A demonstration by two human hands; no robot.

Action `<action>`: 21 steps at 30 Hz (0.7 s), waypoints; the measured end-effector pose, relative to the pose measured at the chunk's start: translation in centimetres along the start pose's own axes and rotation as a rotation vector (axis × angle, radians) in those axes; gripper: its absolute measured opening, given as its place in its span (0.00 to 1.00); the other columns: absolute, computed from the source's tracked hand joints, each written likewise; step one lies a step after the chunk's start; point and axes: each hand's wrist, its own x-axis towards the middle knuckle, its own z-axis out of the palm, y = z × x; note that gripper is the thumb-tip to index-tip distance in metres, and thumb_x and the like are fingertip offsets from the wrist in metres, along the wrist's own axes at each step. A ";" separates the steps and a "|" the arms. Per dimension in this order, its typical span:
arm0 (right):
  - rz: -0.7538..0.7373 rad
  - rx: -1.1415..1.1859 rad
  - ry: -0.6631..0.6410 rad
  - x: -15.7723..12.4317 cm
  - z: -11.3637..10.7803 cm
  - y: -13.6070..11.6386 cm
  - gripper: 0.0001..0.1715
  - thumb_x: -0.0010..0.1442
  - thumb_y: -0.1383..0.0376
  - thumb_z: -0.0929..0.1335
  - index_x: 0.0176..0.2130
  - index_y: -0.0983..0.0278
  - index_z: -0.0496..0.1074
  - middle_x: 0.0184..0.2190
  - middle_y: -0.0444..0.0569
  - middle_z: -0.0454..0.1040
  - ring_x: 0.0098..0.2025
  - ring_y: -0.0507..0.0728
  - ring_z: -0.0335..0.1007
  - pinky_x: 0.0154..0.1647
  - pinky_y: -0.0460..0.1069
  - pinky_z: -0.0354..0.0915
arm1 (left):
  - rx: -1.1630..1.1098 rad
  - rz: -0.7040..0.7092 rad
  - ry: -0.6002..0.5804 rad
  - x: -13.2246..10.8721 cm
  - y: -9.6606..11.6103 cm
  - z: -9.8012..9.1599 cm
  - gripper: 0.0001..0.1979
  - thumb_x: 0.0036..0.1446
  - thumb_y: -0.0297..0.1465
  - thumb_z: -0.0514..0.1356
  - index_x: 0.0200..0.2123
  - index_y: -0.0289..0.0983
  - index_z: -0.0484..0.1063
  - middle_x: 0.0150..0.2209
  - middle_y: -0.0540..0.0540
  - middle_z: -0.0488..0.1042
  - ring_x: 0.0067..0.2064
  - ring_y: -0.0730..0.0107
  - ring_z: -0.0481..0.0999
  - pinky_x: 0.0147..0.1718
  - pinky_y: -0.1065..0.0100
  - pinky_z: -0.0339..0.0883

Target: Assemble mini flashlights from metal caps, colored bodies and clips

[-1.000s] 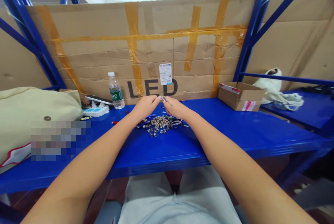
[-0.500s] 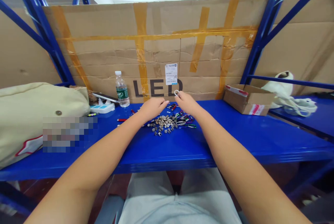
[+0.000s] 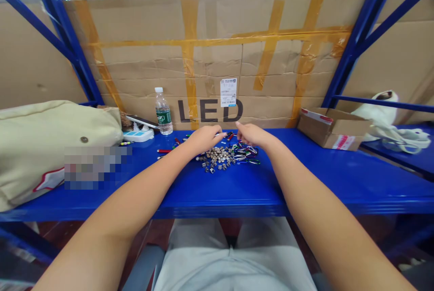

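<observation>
My left hand (image 3: 205, 138) is over the back left of a pile of small metal pieces (image 3: 217, 157). Its fingers are pinched, and a small whitish thing shows at the tips, too small to name. My right hand (image 3: 253, 135) hovers at the back right of the pile, above several coloured carabiners (image 3: 247, 151). Its thumb stands apart from the curled fingers, and nothing shows between them. Small red and dark pieces (image 3: 230, 136) lie between the two hands. Red stick-like items (image 3: 164, 151) lie left of the pile, partly behind my left forearm.
A water bottle (image 3: 163, 112) and a white power strip (image 3: 139, 135) stand at the back left, beside a cream bag (image 3: 57, 132). At right sits an open cardboard box (image 3: 334, 130). A large cardboard sheet (image 3: 145, 69) closes off the back of the blue table (image 3: 217, 196).
The white ring at my right fingertips no longer shows. My right hand has lowered slightly towards the pile, its thumb apart from the fingers. The camera view has shifted a little.
</observation>
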 end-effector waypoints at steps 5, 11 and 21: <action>-0.084 0.242 -0.015 0.1 2.9 -1.2 0.27 0.66 0.55 0.51 0.20 0.61 0.58 0.11 0.39 0.52 0.13 0.50 0.46 0.19 0.47 0.50 | 0.068 0.043 0.056 0.2 0.6 0.9 0.16 0.64 0.40 0.48 0.37 0.35 0.70 0.35 0.42 0.75 0.37 0.61 0.74 0.33 0.66 0.61; -0.176 0.192 0.158 1.2 3.5 -0.5 0.26 0.65 0.57 0.54 0.19 0.62 0.57 0.13 0.41 0.58 0.18 0.50 0.53 0.24 0.46 0.51 | 0.113 0.033 0.098 0.1 0.9 1.3 0.18 0.66 0.39 0.46 0.36 0.35 0.71 0.37 0.42 0.75 0.40 0.60 0.74 0.36 0.65 0.63; -0.094 0.502 -0.087 0.1 3.8 -1.2 0.20 0.66 0.58 0.51 0.23 0.59 0.51 0.13 0.36 0.45 0.14 0.49 0.37 0.16 0.46 0.41 | 0.224 0.090 0.165 0.0 0.8 0.9 0.15 0.65 0.38 0.50 0.42 0.34 0.70 0.40 0.41 0.73 0.41 0.63 0.73 0.35 0.67 0.62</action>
